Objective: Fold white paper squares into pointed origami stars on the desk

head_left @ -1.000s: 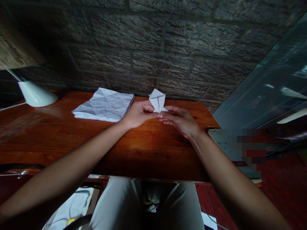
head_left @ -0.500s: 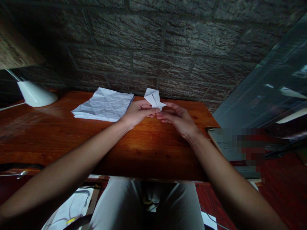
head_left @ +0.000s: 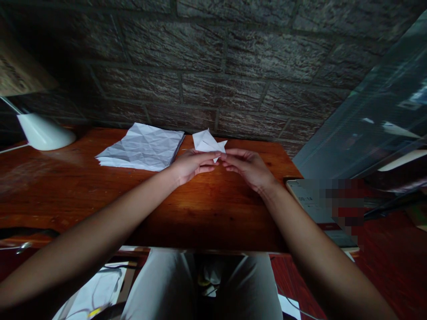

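Observation:
A small piece of folded white paper (head_left: 205, 141) with pointed corners is held up between my two hands, just above the wooden desk. My left hand (head_left: 195, 164) grips its lower edge, thumb on the near side and fingers behind. My right hand (head_left: 248, 166) is closed at the lower right corner, its thumb and fingertips pinching the paper close to the left thumb. The fingertips hide part of the bottom edge. Left of my left hand lies a stack of creased white sheets (head_left: 143, 144).
A lamp with a white base (head_left: 46, 133) stands at the desk's left end. Behind the wooden desk (head_left: 213, 209) rises a dark stone-block wall (head_left: 200, 93). A device with a lit screen (head_left: 305, 198) sits at the right edge, partly pixelated.
The folded paper has tilted over to the left and sits slightly lower. My left fingers have shifted beneath it, and my right fingers have closed in on its corner.

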Demonstrator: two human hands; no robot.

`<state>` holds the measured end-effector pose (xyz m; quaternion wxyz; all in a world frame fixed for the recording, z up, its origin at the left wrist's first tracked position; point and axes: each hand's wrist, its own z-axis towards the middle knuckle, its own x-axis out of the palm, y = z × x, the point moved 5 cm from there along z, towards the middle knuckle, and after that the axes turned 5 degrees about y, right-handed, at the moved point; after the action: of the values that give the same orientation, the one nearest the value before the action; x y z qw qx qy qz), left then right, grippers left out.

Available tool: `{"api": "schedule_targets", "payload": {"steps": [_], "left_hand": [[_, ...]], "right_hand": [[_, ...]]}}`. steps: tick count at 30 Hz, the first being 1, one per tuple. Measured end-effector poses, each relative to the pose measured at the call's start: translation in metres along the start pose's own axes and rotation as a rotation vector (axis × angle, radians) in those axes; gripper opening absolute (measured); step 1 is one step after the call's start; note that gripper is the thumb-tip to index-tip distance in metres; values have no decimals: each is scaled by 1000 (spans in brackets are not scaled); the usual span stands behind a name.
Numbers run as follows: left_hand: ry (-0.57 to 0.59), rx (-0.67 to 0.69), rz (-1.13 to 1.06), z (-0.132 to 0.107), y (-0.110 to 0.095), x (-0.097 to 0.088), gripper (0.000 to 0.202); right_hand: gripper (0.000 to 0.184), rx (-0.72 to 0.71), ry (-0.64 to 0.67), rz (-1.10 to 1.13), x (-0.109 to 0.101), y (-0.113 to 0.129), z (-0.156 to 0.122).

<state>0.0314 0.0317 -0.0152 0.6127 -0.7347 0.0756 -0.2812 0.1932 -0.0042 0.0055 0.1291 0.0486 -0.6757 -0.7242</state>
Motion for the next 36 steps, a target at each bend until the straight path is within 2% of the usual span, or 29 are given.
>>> {"api": "schedule_targets", "payload": {"steps": [3,5,7,9,10,11,13,15,22,27,31,36], "left_hand": [[2,-12,-3,4,-1,-4,49],[-101,50,26,7,-7,-13,58],[-280,234,121,5,-20,-24,72],[-382,473,303,-2,-36,-26,80],[-356,564,415,-5,-42,-22,77],[-282,606,514,-7,-45,-16,67],[-106,583,623,-7,-42,-4,40],[19,515,606,-5,-35,2,36],[-43,372,414,1,-23,-5,38],[34,376,358,-1,-25,-2,64],[137,356,504,-1,-25,4,39],[143,332,492,-2,-27,4,28]], "right_hand": [[35,-8,-79,-9,-10,2,2],[33,-21,-142,-38,-17,4,2],[31,-50,-182,-98,-22,8,2],[28,-80,-173,-165,-22,12,2],[27,-86,-150,-190,-20,12,2],[27,-89,-122,-205,-18,12,2],[28,-91,-75,-209,-13,12,2],[31,-99,-68,-198,-12,12,1],[38,-118,-107,-184,-11,14,1],[35,-132,-45,-217,-6,15,-1],[33,-138,13,-251,-3,14,-1],[35,-157,-41,-213,-6,15,-1]]}}
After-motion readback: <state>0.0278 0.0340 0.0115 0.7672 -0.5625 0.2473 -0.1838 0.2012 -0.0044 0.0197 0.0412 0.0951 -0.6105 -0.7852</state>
